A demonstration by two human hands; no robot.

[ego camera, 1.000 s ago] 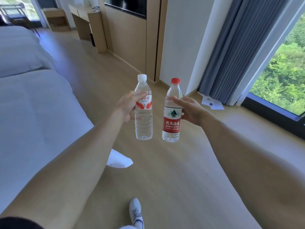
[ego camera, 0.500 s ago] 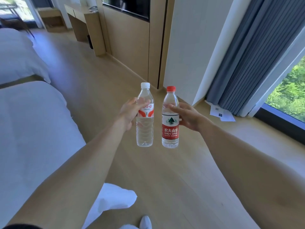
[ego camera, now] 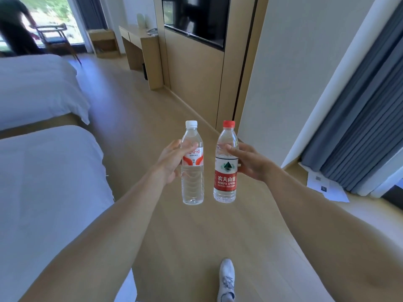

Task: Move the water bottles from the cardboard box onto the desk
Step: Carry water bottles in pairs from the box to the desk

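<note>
2 water bottles are carried upright at arm's length over the wooden floor [ego camera: 178, 225]. The left hand [ego camera: 169, 161] wraps its fingers [ego camera: 188, 147] round the label band of the white-capped bottle [ego camera: 193, 168], thumb side toward the viewer; the right hand [ego camera: 250, 163] curls its fingers [ego camera: 229, 149] over the shoulder of the red-capped bottle [ego camera: 225, 164], just above its red label. Each grip sits in the upper half of its bottle, so the heavier lower body hangs below the fingers and the bottle likely stays vertical while the person walks. Between the 2 sets of fingers the bottles stand just beside each other, apart, caps above the fingers. Beyond the fingertips, well apart from both bottles, the desk [ego camera: 139, 46] stands against the wood-panelled wall [ego camera: 192, 66]; the cardboard box is not in view. To the left of the left hand lie 2 beds [ego camera: 43, 171], and below the hands 1 white shoe [ego camera: 226, 277] steps forward. Compared with 1.0 s earlier, both grips are unchanged and the bottles keep their spacing, but the view has swung from the curtained window [ego camera: 359, 127] toward the desk, which now appears larger; the carry is judged midway.
</note>
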